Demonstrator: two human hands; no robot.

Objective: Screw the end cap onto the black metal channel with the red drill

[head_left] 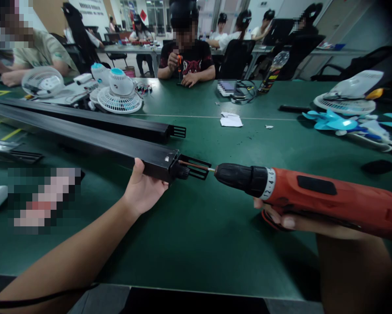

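My left hand [145, 192] is closed around the near end of a long black rectangular rail [117, 146], thumb on its side and fingers underneath. A slotted black bracket [199, 171] and a dark knob [183, 173] stick out of the rail's end. In my right hand [281, 218] is a red cordless drill [317, 192] with a black chuck, held level. Its long thin bit [196, 165] points left and reaches the rail's end face; the contact at the tip is too small to make out. Behind lies a second black rail [143, 125] with a similar slotted end.
White fan parts [119, 98] lie at the back left, blue fan blades [340, 121] at the right. A bottle [274, 72], cables [248, 89] and a paper scrap [231, 120] are on the green table [209, 248]. Across it, a person [187, 61] holds an orange screwdriver [179, 63].
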